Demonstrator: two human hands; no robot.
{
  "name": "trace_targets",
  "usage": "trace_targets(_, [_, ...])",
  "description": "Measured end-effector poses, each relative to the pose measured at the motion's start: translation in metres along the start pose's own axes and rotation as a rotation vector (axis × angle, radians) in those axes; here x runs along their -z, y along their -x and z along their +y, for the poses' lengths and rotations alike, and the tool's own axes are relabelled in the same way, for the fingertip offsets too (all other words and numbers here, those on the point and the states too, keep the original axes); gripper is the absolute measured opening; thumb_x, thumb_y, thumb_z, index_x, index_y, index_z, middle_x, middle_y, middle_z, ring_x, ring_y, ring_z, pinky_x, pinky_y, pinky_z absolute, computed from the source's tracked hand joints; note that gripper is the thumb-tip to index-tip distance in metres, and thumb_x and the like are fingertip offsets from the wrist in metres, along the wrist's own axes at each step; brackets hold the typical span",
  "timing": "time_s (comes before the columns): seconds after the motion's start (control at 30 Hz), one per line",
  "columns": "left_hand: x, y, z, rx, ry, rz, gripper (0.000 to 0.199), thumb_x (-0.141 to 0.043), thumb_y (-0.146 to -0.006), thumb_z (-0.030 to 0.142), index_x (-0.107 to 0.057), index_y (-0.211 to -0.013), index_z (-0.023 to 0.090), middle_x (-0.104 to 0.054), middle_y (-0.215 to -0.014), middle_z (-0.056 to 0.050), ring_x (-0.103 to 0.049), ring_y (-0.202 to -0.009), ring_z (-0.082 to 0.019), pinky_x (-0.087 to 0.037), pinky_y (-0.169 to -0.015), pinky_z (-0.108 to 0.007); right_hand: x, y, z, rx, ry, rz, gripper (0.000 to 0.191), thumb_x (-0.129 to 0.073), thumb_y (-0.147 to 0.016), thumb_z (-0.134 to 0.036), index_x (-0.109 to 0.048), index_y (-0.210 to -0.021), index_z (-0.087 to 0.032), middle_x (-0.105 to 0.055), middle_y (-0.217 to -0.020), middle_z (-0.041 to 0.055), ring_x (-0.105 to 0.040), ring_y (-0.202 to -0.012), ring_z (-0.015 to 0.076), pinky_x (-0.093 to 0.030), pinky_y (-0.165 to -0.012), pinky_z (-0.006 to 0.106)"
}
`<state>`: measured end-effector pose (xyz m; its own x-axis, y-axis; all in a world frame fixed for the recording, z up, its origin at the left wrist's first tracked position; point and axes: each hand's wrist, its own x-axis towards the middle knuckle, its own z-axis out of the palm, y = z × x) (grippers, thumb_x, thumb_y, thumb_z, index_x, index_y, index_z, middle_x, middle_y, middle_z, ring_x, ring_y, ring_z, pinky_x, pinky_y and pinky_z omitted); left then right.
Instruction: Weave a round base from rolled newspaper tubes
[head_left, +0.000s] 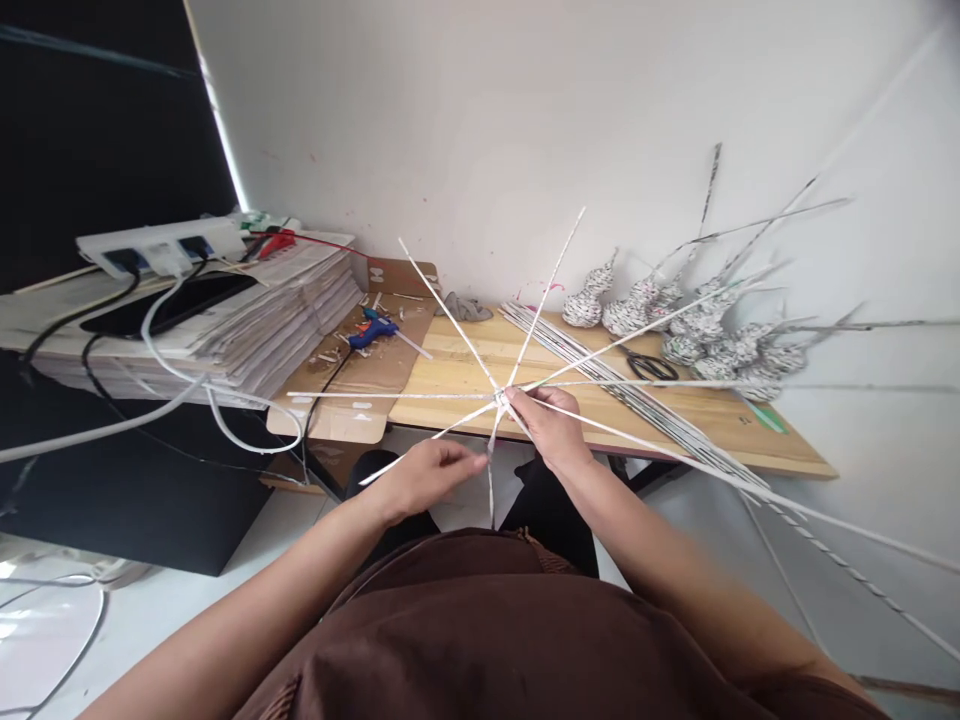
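Several thin rolled-paper sticks [457, 328] cross at a small woven centre and spread outward like a star. My right hand [551, 422] pinches this centre between thumb and fingers, from its right side. Just below and left of the centre is my left hand [439, 475], palm inward, its fingertips close together beside a strip that hangs downward. Whether those fingertips grip the strip is unclear. Long sticks reach up, left and far to the right over the wooden table [442, 355].
A bundle of paper sticks [637, 395] crosses the table beside black scissors [651, 367]. Woven gourd shapes [637, 305] stand at the back right. On cardboard [322, 385] lies a blue glue gun [373, 332]. Stacked paper [300, 320], a phone [172, 305] and a power strip [161, 243] are left.
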<state>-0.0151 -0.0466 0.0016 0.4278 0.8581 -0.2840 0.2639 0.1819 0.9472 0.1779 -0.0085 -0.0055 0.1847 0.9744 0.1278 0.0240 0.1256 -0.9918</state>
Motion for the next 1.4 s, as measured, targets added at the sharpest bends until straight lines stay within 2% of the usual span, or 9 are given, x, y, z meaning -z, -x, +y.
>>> trace_targets(0.07, [0.004, 0.01, 0.011, -0.047, -0.153, -0.128, 0.047, -0.057, -0.08, 0.059, -0.074, -0.074, 0.016, -0.071, -0.076, -0.009, -0.064, -0.073, -0.022, -0.042, -0.047, -0.023, 0.005, -0.002, -0.002, -0.01, 0.014, -0.013, 0.028, -0.074, -0.068, -0.044, -0.072, -0.066, -0.016, -0.069, -0.063, 0.0039, -0.061, -0.058, 0.0156, -0.043, -0.055, 0.025])
trace_targets(0.2, [0.012, 0.008, 0.035, -0.394, -0.146, 0.33, 0.032, -0.061, -0.081, 0.046, -0.074, -0.096, 0.021, -0.069, -0.11, -0.008, -0.064, -0.094, -0.022, -0.051, -0.053, -0.023, 0.007, -0.001, -0.008, 0.0, 0.07, -0.078, 0.028, -0.072, -0.071, -0.044, -0.074, -0.071, -0.016, -0.071, -0.067, 0.004, -0.062, -0.06, 0.0152, -0.044, -0.057, 0.024])
trace_targets(0.27, [0.016, -0.002, 0.042, -0.482, -0.217, 0.462, 0.029, -0.067, -0.076, 0.041, -0.075, -0.097, 0.022, -0.063, -0.124, -0.008, -0.06, -0.109, -0.026, -0.055, -0.059, -0.026, 0.006, 0.002, -0.012, 0.03, 0.139, -0.119, 0.028, -0.07, -0.073, -0.044, -0.074, -0.072, -0.016, -0.071, -0.067, 0.0035, -0.062, -0.06, 0.0152, -0.044, -0.057, 0.024])
trace_targets(0.37, [0.021, -0.018, 0.042, -0.356, -0.235, 0.357, 0.027, -0.076, -0.067, 0.037, -0.076, -0.089, 0.019, -0.069, -0.112, -0.011, -0.064, -0.102, -0.029, -0.054, -0.058, -0.026, 0.003, 0.006, -0.018, 0.062, 0.184, -0.222, 0.027, -0.069, -0.075, -0.043, -0.075, -0.075, -0.017, -0.073, -0.072, 0.0038, -0.064, -0.065, 0.0166, -0.046, -0.06, 0.025])
trace_targets(0.47, [0.02, -0.025, 0.039, -0.176, -0.002, 0.18, 0.05, -0.083, -0.06, 0.03, -0.07, -0.107, 0.016, -0.073, -0.094, -0.013, -0.068, -0.081, -0.026, -0.05, -0.049, -0.025, 0.002, 0.009, -0.022, 0.084, 0.211, -0.288, 0.025, -0.07, -0.075, -0.042, -0.075, -0.074, -0.017, -0.074, -0.074, 0.0048, -0.066, -0.068, 0.0181, -0.047, -0.06, 0.026])
trace_targets(0.6, [0.017, -0.025, 0.036, -0.118, 0.312, 0.128, 0.068, -0.089, -0.051, 0.02, -0.066, -0.115, 0.013, -0.073, -0.088, -0.014, -0.068, -0.075, -0.024, -0.053, -0.049, -0.025, 0.002, 0.007, -0.022, 0.062, 0.238, -0.319, 0.026, -0.072, -0.072, -0.042, -0.075, -0.072, -0.016, -0.072, -0.068, 0.0045, -0.064, -0.061, 0.0173, -0.045, -0.053, 0.025])
trace_targets(0.8, [0.007, -0.03, 0.03, -0.185, 0.413, 0.213, 0.037, -0.09, -0.049, 0.027, -0.072, -0.077, 0.01, -0.071, -0.076, -0.01, -0.068, -0.069, -0.019, -0.056, -0.057, -0.023, 0.003, 0.002, -0.024, 0.058, 0.267, -0.366, 0.03, -0.07, -0.075, -0.044, -0.073, -0.07, -0.015, -0.07, -0.064, 0.0038, -0.06, -0.056, 0.0136, -0.042, -0.051, 0.023])
trace_targets(0.93, [0.004, -0.031, 0.026, -0.196, 0.506, 0.31, 0.038, -0.091, -0.046, 0.026, -0.07, -0.072, 0.009, -0.071, -0.073, -0.008, -0.068, -0.065, -0.017, -0.058, -0.063, -0.026, 0.005, 0.003, -0.025, 0.057, 0.154, -0.401, 0.027, -0.075, -0.071, -0.042, -0.072, -0.08, -0.017, -0.073, -0.076, 0.0043, -0.064, -0.066, 0.015, -0.049, -0.06, 0.025])
trace_targets(1.4, [-0.002, -0.028, 0.028, -0.182, 0.58, 0.291, 0.035, -0.089, -0.051, 0.026, -0.068, -0.074, 0.012, -0.07, -0.076, -0.006, -0.067, -0.071, -0.015, -0.058, -0.068, -0.027, 0.004, 0.008, -0.021, 0.095, 0.082, -0.355, 0.021, -0.071, -0.074, -0.037, -0.07, -0.079, -0.017, -0.071, -0.08, 0.0038, -0.063, -0.073, 0.0147, -0.05, -0.07, 0.027])
